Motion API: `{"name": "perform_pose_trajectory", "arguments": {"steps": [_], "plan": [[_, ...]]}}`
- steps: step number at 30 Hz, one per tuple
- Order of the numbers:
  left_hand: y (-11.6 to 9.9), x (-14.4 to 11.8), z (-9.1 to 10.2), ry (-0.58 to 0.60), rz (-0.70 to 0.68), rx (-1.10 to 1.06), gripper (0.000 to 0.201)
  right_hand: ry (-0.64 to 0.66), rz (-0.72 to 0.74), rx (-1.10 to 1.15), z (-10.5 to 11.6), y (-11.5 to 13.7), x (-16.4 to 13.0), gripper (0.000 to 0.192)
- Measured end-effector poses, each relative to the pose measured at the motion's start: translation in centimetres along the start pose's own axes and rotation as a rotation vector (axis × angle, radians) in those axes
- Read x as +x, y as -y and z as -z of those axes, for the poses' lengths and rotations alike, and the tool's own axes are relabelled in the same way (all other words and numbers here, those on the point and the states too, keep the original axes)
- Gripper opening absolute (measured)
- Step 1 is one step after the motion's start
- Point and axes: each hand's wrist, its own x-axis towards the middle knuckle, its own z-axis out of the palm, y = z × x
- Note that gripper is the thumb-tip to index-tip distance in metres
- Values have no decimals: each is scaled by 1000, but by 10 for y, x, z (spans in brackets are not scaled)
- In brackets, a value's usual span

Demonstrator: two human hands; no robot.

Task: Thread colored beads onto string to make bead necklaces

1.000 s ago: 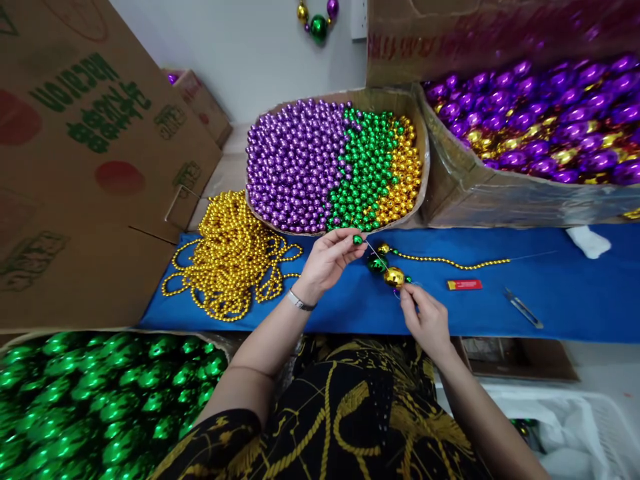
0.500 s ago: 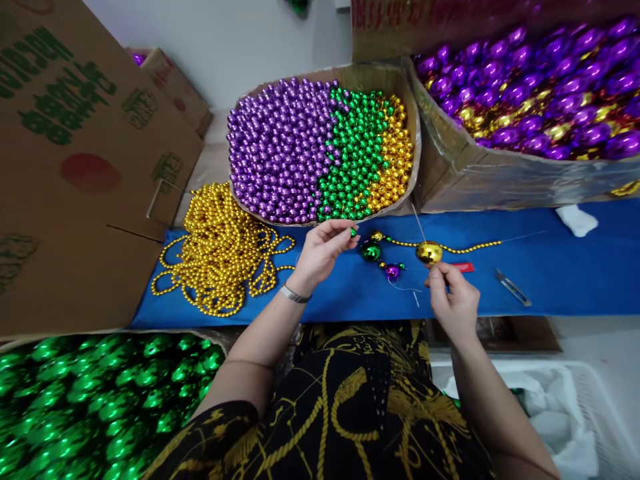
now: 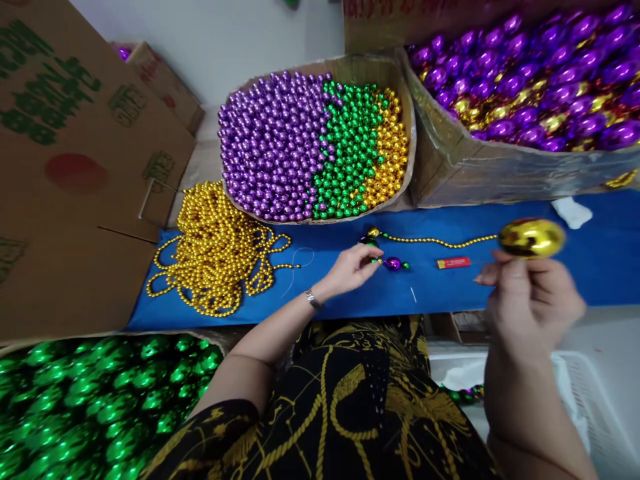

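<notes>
My right hand (image 3: 537, 300), raised at the right, pinches a large shiny gold bead (image 3: 533, 239) between thumb and fingers. Thin gold beading (image 3: 440, 243) runs from near it leftward across the blue cloth to a small gold ball (image 3: 373, 232). My left hand (image 3: 354, 268) is low over the cloth, its fingertips closed on the bead string. Just right of those fingertips are a purple bead (image 3: 393, 264) and a small green bead (image 3: 406, 265). A larger dark green bead (image 3: 369, 241) is partly hidden behind the left fingers.
A cardboard box (image 3: 411, 160) of purple, green and gold beads stands behind. Gold bead strands (image 3: 210, 247) lie heaped left on the blue cloth (image 3: 350, 303). Near the hands is a red lighter (image 3: 453, 263). More boxes flank the table; large green beads (image 3: 110, 400) sit lower left.
My right hand has moved right and closer to the camera with the gold bead, drawing the thin beading out. My left hand has come down and right from the box edge onto the bead string.
</notes>
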Motion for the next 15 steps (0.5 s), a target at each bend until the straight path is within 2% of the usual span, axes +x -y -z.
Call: {"name": "perform_pose_trajectory", "arguments": {"steps": [3,7,11,13,15], "plan": [[9,5,-21,174,-109,274,30,-134,67,206,4,19,18,14],[16,12,-36,287,-61,580,44,-185,77,206,10,34,33,13],[20,15,-30,291,33,809,40,-237,104,213,15,28,36,18],[20,14,-20,275,79,824,36,-256,120,190,16,19,33,16],[15,12,-7,260,76,772,35,-178,80,110,16,9,26,14]]}}
